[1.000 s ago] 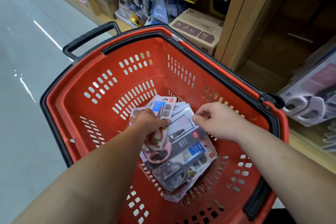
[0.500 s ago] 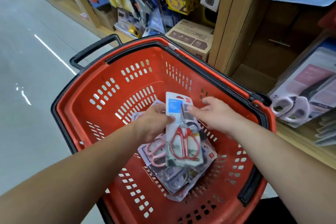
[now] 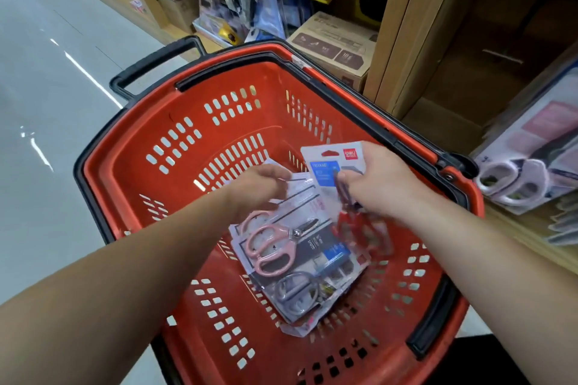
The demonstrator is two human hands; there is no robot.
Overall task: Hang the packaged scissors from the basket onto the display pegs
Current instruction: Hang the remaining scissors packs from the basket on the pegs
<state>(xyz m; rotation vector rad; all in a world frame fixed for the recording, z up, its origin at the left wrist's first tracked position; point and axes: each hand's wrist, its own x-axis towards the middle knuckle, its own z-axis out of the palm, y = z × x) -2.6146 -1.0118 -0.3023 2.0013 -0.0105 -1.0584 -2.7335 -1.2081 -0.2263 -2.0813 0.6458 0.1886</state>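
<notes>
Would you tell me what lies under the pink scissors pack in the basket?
A dark blue-labelled pack and a grey scissors pack stick out beneath it; anything lower is covered.

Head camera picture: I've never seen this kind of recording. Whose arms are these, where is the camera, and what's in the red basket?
No machine here: a person's two bare arms, filmed by a wide-angle camera worn on their head, looking down. The red shopping basket holds a pile of packaged scissors, a pink-handled pair on top, a grey pair nearer the camera. The right hand grips a red-handled scissors pack above the pile. The left hand is over the pile; blur hides whether it holds anything.
</notes>
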